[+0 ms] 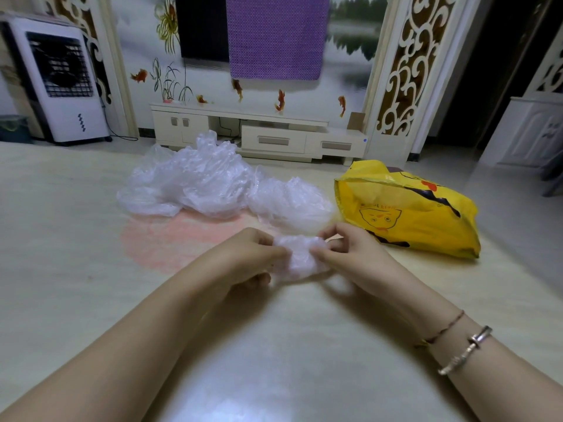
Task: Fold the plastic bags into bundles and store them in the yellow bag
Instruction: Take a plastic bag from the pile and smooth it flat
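Observation:
A small crumpled clear plastic bag (300,257), bunched into a compact bundle, hangs between both hands just above the floor. My left hand (249,257) grips its left side with curled fingers. My right hand (344,254) pinches its right side. Behind the hands lies a loose pile of clear plastic bags (201,181), and a smaller heap (292,202) lies to its right. The yellow bag (408,208), printed with a cartoon face, lies on its side at the right, its mouth facing left toward the heap.
The pale glossy floor (76,239) spreads all around. A low white TV cabinet (259,132) stands against the far wall. A white air cooler (61,80) stands at the far left. White furniture (530,132) is at the far right.

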`<state>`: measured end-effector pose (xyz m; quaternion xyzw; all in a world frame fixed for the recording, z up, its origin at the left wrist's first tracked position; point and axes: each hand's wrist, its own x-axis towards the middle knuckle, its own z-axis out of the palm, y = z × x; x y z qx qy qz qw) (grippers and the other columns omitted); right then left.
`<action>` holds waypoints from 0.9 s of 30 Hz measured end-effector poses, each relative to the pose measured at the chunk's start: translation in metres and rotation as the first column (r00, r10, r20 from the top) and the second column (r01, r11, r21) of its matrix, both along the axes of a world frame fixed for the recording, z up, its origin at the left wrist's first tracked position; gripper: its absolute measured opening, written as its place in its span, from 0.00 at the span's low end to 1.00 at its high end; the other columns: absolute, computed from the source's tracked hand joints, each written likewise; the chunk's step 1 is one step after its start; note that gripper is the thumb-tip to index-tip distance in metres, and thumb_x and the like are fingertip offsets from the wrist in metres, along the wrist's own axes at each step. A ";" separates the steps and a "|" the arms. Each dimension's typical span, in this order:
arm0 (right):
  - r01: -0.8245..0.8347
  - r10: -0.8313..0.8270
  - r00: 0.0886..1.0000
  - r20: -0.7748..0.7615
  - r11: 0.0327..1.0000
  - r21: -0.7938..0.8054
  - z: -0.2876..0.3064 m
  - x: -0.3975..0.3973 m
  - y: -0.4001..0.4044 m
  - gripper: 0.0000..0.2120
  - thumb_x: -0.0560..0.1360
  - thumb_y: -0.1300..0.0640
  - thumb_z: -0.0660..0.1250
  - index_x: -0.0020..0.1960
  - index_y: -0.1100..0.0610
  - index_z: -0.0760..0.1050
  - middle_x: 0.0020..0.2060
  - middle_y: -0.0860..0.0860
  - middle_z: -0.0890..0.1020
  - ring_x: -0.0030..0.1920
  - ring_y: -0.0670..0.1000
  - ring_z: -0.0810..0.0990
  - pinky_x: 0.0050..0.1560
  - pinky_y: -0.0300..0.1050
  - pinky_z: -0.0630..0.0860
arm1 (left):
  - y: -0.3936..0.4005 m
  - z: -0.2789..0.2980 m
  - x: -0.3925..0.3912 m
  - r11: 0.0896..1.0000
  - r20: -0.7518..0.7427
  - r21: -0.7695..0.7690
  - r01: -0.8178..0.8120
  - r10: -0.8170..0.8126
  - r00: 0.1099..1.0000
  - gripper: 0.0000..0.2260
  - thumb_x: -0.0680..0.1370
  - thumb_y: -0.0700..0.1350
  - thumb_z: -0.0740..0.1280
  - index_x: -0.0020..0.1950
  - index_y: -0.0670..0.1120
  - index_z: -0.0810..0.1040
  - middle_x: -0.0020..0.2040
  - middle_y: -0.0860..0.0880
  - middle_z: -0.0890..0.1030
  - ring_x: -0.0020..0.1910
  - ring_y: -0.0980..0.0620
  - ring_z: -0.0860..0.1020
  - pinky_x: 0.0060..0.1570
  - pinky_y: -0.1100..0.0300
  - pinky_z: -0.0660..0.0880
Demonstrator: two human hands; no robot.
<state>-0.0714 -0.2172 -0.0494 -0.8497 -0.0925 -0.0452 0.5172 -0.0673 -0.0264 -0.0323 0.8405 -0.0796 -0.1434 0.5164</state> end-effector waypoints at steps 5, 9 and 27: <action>0.108 -0.104 0.993 0.050 0.991 -0.084 -0.006 0.009 0.006 0.08 0.72 0.57 0.72 0.46 0.53 0.73 0.32 0.50 0.76 0.31 0.48 0.72 0.35 0.42 0.68 | 0.001 -0.005 0.010 0.997 -0.113 -0.004 -0.079 0.078 0.991 0.11 0.80 0.46 0.63 0.41 0.44 0.78 0.39 0.39 0.77 0.27 0.49 0.66 0.23 0.68 0.57; 0.126 -0.103 0.990 0.096 0.949 -0.287 -0.005 0.012 0.008 0.14 0.71 0.52 0.73 0.55 0.52 0.75 0.44 0.46 0.75 0.36 0.40 0.71 0.34 0.33 0.65 | 0.000 -0.005 0.013 0.994 -0.146 -0.012 -0.105 0.102 0.984 0.11 0.79 0.44 0.63 0.39 0.43 0.77 0.31 0.43 0.74 0.29 0.48 0.66 0.26 0.65 0.56; 0.190 -0.170 0.979 -0.113 0.963 0.193 0.033 -0.007 -0.039 0.10 0.76 0.74 0.59 0.42 0.60 0.69 0.33 0.58 0.74 0.27 0.51 0.76 0.28 0.42 0.73 | -0.010 -0.004 0.011 0.910 0.076 -0.311 -0.273 0.311 0.948 0.05 0.78 0.44 0.65 0.46 0.46 0.80 0.39 0.52 0.84 0.27 0.56 0.75 0.28 0.63 0.64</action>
